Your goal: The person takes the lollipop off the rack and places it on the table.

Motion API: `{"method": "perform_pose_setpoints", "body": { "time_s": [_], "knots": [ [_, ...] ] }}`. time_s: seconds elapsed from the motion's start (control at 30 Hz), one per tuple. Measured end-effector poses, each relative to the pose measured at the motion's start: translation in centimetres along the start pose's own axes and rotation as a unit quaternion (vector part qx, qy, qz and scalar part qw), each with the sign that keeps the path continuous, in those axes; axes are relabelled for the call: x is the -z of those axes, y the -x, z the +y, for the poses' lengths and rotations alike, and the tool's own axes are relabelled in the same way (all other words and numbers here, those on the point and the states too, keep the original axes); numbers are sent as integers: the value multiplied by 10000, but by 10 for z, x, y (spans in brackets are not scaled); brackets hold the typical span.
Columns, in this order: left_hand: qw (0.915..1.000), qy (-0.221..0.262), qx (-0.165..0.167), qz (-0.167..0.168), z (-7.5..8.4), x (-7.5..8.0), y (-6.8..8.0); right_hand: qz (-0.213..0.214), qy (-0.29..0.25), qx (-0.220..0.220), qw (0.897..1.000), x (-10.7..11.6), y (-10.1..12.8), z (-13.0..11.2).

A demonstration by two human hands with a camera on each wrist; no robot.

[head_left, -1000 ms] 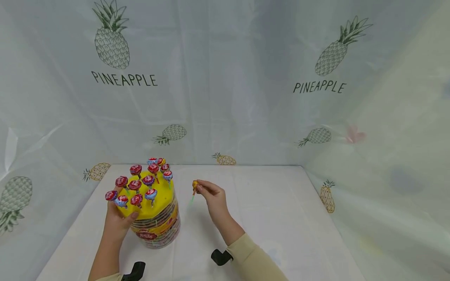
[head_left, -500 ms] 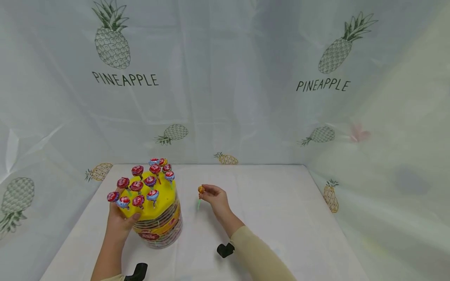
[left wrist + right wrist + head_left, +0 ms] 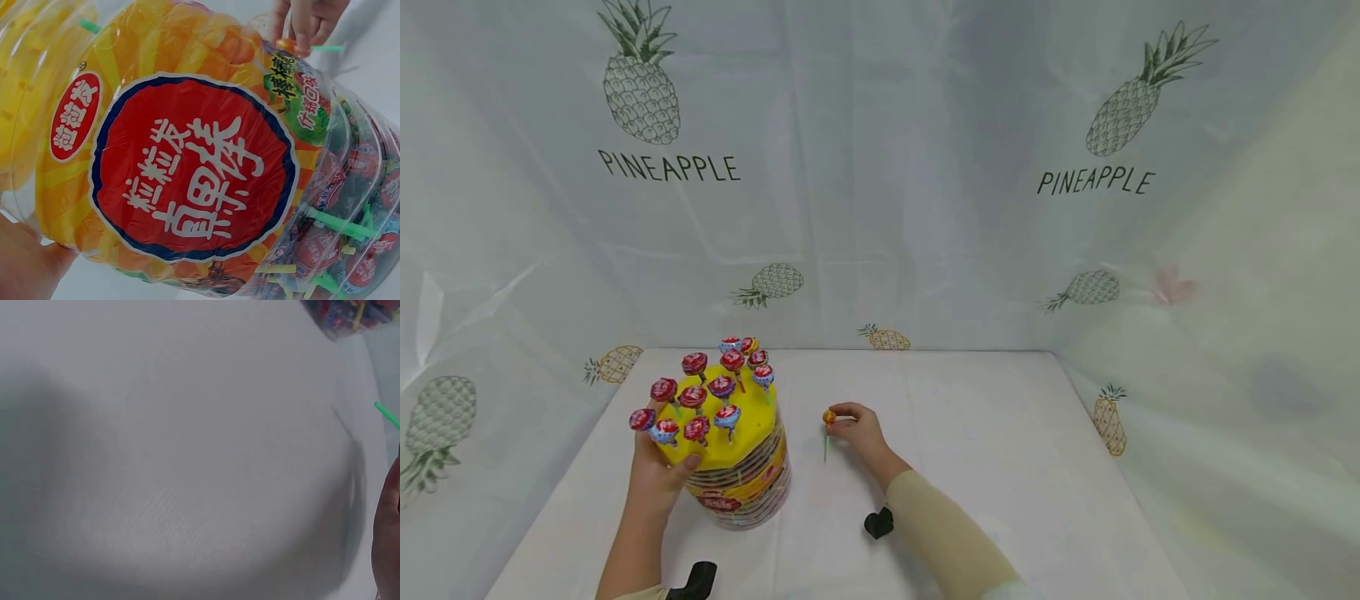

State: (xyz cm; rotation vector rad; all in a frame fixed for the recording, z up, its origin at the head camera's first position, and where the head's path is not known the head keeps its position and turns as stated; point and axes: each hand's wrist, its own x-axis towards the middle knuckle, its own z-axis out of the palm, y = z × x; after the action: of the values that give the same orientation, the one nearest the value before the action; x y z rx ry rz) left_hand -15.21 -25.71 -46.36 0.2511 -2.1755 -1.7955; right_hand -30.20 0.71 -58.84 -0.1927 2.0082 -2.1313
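Observation:
A clear plastic jar (image 3: pixel 752 492) with a yellow lid (image 3: pixel 745 429) stands tilted at the left of the table in the head view. Several wrapped lollipops stick up from the lid, among them a red one (image 3: pixel 697 429). My left hand (image 3: pixel 655 475) grips the jar near its lid, thumb over the edge. To the right of the jar, my right hand (image 3: pixel 859 433) pinches an orange lollipop (image 3: pixel 829 417) just below its head, its green stick pointing down. The left wrist view shows the jar's red and yellow label (image 3: pixel 194 169) and more lollipops (image 3: pixel 315 247) inside.
A white cloth covers the table (image 3: pixel 962 433). Behind it and at the sides hangs a pale curtain (image 3: pixel 887 167) printed with pineapples. A black wrist mount (image 3: pixel 878 523) sits by my right sleeve, another (image 3: pixel 696 581) by my left wrist.
My right hand has drawn a little to the right and down with the orange lollipop, whose stick now hangs more upright. My left hand keeps its hold on the jar.

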Motion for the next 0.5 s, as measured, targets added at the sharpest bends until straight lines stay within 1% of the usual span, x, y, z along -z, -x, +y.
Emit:
{"method": "perform_pose_setpoints", "body": {
  "time_s": [0.13, 0.27, 0.43, 0.5],
  "knots": [
    [9999, 104, -48, 94, -2, 0, 0, -86, 355, -48, 9993, 0, -4, 7],
    [9996, 228, -66, 175, -4, -3, -1, -19, 647, -140, 9978, 0, -6, 13],
    [9989, 320, -179, 295, -4, -11, -6, -7, 1184, 39, 9930, 0, -9, 16],
    [9987, 273, -232, 362, -3, -15, -9, -67, 1342, 138, 9908, 1, -11, 16]
  ]
}}
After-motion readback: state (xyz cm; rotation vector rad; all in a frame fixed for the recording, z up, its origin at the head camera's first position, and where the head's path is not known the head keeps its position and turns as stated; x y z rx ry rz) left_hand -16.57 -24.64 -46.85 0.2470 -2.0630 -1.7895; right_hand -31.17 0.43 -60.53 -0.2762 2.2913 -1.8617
